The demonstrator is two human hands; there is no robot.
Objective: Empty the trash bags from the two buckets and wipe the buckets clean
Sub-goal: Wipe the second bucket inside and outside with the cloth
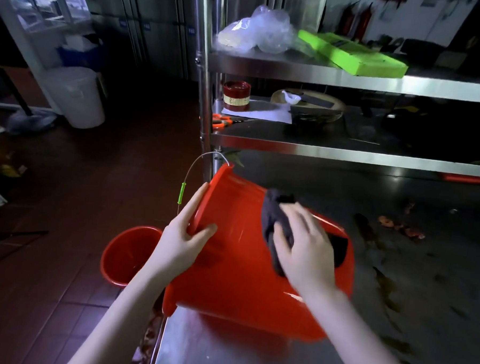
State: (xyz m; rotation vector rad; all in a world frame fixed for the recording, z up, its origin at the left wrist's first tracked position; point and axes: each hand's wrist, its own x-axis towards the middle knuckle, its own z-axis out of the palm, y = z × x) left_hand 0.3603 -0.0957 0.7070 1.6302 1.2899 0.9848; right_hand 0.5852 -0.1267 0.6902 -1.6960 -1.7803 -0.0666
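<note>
1. Both forearms reach in from the bottom edge toward a red bucket [236,279] that lies tipped on its side on a steel table [224,353], its rim toward the left and its base toward the right.
2. Left hand [181,241] grips the bucket's rim, thumb over the outer wall and fingers curled behind the lip.
3. Right hand [302,246] presses a dark cloth [276,217] flat against the bucket's outer wall, fingers curled over the cloth; the hand is blurred.
4. From the upper rim a wire handle [204,159] with a green grip [182,192] arches up and to the left, clear of the bucket wall.
5. On the dark red tiled floor [62,270], just left of the table and below the left wrist, a second red bucket [126,255] stands upright with no bag visible inside.
6. Brown scraps and smears [386,225] lie on the table to the right of the tipped bucket.
7. Behind the table rises a steel shelf rack [346,154]: orange-handled scissors [221,121] and a red round tin [236,96] sit on the middle shelf, a crumpled clear plastic bag [260,30] and a green flat box [354,54] on the top one.
8. Farther left on the floor stands a white bin [77,98].
</note>
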